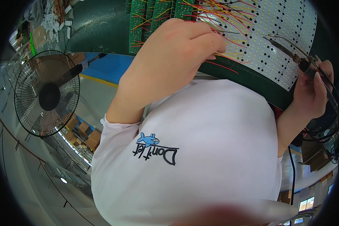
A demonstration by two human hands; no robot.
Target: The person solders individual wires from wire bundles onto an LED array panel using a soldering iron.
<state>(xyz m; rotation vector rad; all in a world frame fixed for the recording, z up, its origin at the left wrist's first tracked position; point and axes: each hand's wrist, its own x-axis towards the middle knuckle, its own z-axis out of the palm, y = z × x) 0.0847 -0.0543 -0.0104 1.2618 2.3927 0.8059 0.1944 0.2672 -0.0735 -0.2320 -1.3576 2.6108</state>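
Observation:
My left hand [180,47] is over the near edge of the bench, fingers curled and closed. Its fingertips are partly hidden, and red and yellow wires [226,68] come out beside them. Beyond that hand lie several green circuit boards [137,26] in a row, with red, yellow and black wires spreading to the right. At the right, my right hand [310,90] grips a soldering iron [284,49] with a thin curved metal tube alongside it. The iron's tip points left, above a white panel [278,71] dotted with black holes and small pale yellowish squares.
The dark green bench top [101,34] curves across the upper part. White connectors and bundled wires [60,22] lie at the far left. A black fan [49,96] stands left of the bench, with cardboard boxes [92,139] behind it. Black cables [322,133] hang below my right hand.

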